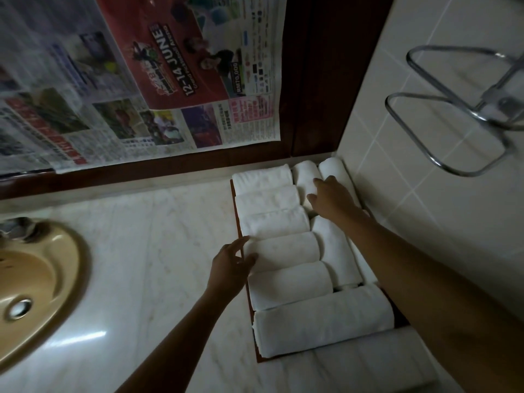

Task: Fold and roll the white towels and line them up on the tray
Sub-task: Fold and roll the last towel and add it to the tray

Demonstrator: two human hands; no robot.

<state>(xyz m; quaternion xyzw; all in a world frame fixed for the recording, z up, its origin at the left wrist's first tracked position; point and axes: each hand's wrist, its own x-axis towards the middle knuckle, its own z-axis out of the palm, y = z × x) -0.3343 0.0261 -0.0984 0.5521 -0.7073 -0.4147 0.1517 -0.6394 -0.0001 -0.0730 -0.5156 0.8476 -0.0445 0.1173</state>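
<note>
Fingers (243,241) of the left hand (231,260), loosely spread, touch one end of the rolled towels (283,248). The right hand (333,198) rests flat, fingers straight, on the far ones. All lie on the tray (250,300) on the worktop (156,251).

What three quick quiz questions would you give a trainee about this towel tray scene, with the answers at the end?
1. True or false: the sink lies to the left of the tray.
2. What is mounted on the tiled wall? A: a metal rack; B: a clock; C: a shelf of bottles.
3. Which hand rests on the rolled towels at the tray's far end?
Key: 1 true; 2 A; 3 the right hand.
</note>
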